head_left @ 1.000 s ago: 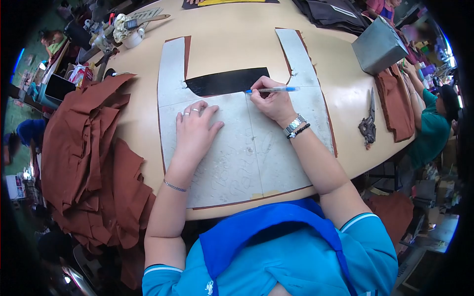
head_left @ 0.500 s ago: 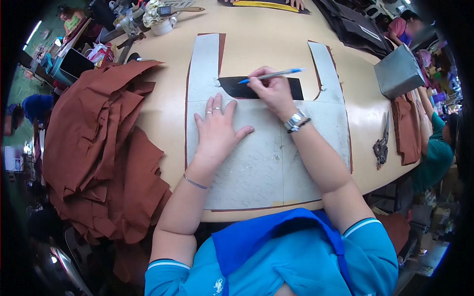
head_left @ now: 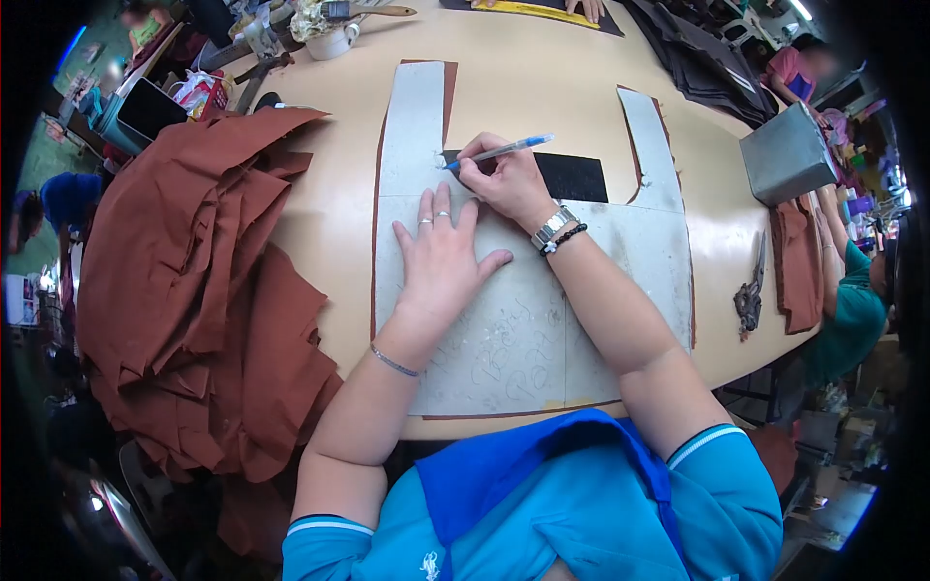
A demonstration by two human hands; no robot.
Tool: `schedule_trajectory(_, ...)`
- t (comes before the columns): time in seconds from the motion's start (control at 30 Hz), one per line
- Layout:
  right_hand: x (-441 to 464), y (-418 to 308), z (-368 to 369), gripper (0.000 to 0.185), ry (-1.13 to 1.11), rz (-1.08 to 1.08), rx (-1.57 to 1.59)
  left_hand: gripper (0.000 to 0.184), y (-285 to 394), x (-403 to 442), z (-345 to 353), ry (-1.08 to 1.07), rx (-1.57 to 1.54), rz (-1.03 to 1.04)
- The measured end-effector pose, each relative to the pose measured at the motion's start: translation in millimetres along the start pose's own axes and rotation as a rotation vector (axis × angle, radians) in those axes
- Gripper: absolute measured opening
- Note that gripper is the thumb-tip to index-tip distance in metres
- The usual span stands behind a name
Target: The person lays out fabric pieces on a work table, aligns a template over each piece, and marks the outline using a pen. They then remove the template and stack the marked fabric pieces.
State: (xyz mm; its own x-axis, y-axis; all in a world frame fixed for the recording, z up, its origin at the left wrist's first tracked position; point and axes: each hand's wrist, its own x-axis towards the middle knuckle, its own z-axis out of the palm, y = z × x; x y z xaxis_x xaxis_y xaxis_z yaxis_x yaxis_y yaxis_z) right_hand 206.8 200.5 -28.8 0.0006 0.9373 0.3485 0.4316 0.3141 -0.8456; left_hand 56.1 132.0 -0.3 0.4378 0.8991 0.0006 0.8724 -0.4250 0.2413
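My left hand (head_left: 441, 252) lies flat with spread fingers on a pale grey U-shaped template (head_left: 484, 358) marked with handwriting. Under the template, brown material (head_left: 449, 92) shows along its edges. My right hand (head_left: 504, 184) pinches a blue-and-clear pen (head_left: 518, 147), its tip at the inner corner of the template's left arm, just above my left fingertips. A black piece (head_left: 576, 178) lies along the template's inner edge, partly hidden by my right hand.
Brown pieces (head_left: 184, 290) hang over the table's left side. Scissors (head_left: 750, 290), a metal block (head_left: 790, 155) and folded brown material (head_left: 797, 261) lie right. A white pot (head_left: 331, 43) with a brush stands back left. Another person's hands (head_left: 581, 8) are at the far edge; co-workers sit right.
My right hand and the pen have moved left along the template's inner edge to its left corner. My left hand stays flat on the template. The view has shifted.
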Motion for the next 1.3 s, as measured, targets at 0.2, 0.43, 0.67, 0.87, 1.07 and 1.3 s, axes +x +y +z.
schedule_trajectory(0.2,0,7,3,0.015,0.013,0.014,0.050,0.080,2,-1,-3,-0.022,-0.002,-0.026)
schedule_trajectory(0.43,-31,20,-77,0.009,0.268,0.129,0.268,0.077,4,-4,-5,-0.022,-0.038,-0.013)
schedule_trajectory(0.67,-94,78,-211,0.007,0.520,0.185,-0.015,0.074,7,-4,-5,-0.019,-0.006,-0.020)
schedule_trajectory(0.87,-98,74,-210,0.008,0.464,0.201,-0.108,0.072,8,-4,-6,-0.019,-0.017,-0.011)
schedule_trajectory(1.07,-98,74,-209,0.009,0.450,0.194,-0.118,0.071,8,-5,-6,-0.009,-0.023,-0.005)
schedule_trajectory(1.3,-97,68,-206,0.008,0.453,0.158,-0.115,0.071,7,-6,-7,0.005,-0.031,-0.003)
